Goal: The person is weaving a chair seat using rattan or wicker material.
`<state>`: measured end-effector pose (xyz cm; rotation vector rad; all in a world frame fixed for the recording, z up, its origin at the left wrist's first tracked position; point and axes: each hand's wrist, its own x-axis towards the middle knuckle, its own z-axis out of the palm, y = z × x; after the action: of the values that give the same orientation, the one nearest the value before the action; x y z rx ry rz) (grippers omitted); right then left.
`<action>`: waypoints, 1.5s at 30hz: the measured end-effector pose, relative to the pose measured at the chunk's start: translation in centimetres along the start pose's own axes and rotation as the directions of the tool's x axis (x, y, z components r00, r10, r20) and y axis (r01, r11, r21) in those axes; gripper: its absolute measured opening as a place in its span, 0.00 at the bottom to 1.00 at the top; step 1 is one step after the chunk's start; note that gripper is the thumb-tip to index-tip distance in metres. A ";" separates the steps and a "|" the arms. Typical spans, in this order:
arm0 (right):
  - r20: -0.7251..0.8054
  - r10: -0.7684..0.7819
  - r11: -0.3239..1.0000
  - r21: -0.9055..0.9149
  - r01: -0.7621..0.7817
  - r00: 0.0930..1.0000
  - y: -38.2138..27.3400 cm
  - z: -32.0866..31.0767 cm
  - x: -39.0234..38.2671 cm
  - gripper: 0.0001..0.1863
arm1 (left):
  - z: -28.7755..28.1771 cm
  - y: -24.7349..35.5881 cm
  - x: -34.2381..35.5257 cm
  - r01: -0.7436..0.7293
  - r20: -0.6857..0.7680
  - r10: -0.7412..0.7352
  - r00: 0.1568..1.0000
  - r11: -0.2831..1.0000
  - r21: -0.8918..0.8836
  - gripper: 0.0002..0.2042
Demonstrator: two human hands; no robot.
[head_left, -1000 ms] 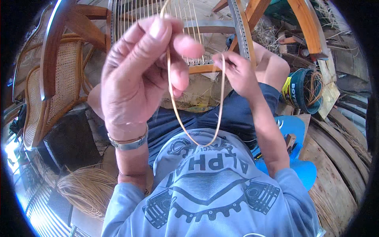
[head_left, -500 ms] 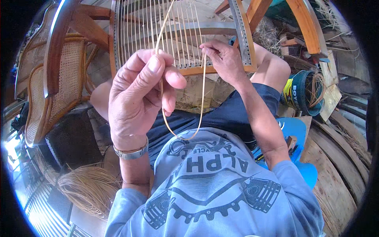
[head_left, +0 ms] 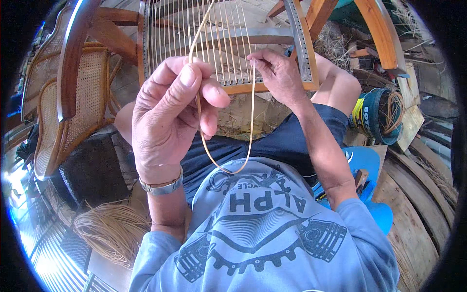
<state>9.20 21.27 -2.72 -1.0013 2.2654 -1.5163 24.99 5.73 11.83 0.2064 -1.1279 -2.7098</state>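
Observation:
My left hand [head_left: 160, 114] pinches a pale, thin cane strand [head_left: 251, 121] between thumb and fingers; its other fingers are curled. The strand rises past those fingertips and also hangs in a long U-shaped loop over my lap. My right hand [head_left: 284, 80] has its thumb and index finger closed on the strand at the lower rail of a wooden chair frame [head_left: 310, 53], which is drilled with small holes and strung with several parallel strands. The exact spot under the right fingertips is too small to make out.
Caned rattan chairs [head_left: 80, 82] stand at the left beside a black object [head_left: 97, 160]. A cane bundle [head_left: 104, 228] lies lower left. At right are a dark bucket [head_left: 382, 117] with cane coils, a blue plastic object [head_left: 369, 160], wooden boards [head_left: 413, 194] and scraps [head_left: 365, 56].
Since a second ago, both hands have moved, my left one down and my right one up and left onto the chair frame's lower rail. The chair frame sits slightly lower in view.

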 end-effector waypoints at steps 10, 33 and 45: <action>0.010 -0.042 0.998 -0.041 0.042 0.999 0.5 0.6 -0.6 0.07 | -0.2 -0.1 -0.4 0.023 -0.032 -0.022 0.999 0.999 0.028 0.10; 0.259 -0.366 0.820 -0.364 0.442 0.894 0.3 0.9 -1.4 0.03 | -1.5 -0.5 -0.7 0.006 -0.028 -0.002 1.000 0.991 0.132 0.08; 0.179 -0.277 0.896 -0.306 0.321 0.944 0.4 0.9 -1.7 0.06 | -1.9 -0.6 -0.9 -0.011 -0.012 0.013 1.000 0.992 0.124 0.09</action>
<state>10.81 21.83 -3.83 -1.5604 2.4037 -1.1407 26.18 5.05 10.16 0.2341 -1.2901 -2.6262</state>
